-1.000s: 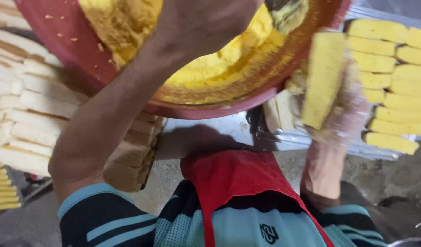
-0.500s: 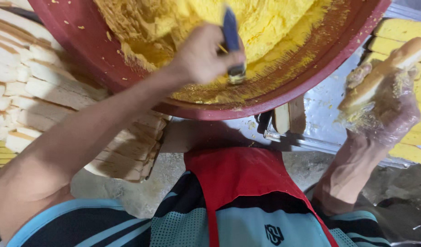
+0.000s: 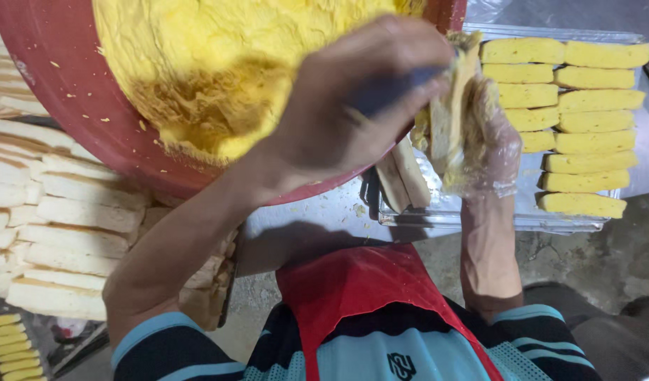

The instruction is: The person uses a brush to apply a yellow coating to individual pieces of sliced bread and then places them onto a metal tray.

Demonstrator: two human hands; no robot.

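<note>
Now the left hand (image 3: pixel 352 106) grips a blue-handled spreader (image 3: pixel 391 88) (blade hidden), just left of the upright bread slice (image 3: pixel 448 123), which the gloved right hand (image 3: pixel 486 152) holds beside the red bowl (image 3: pixel 49 92).

Big round bowl (image 3: pixel 70 127): dull red, flecked with yellow crumbs. Paste (image 3: pixel 218 63) inside: bright yellow, darker mustard where scooped. Tool handle (image 3: pixel 391 88) in left hand (image 3: pixel 352 106): blue. Glove on right hand (image 3: pixel 490 148): clear, smeared yellow. Bread slice (image 3: pixel 448 120) held there: pale, yellow-coated. Coated slices (image 3: pixel 578 113) on tray (image 3: pixel 493 222): uniform yellow; tray silvery. Plain slices (image 3: pixel 63 212): white with tan crusts. Apron (image 3: pixel 366 296): red. Shirt (image 3: pixel 381 353): navy and pale blue stripes.
</note>
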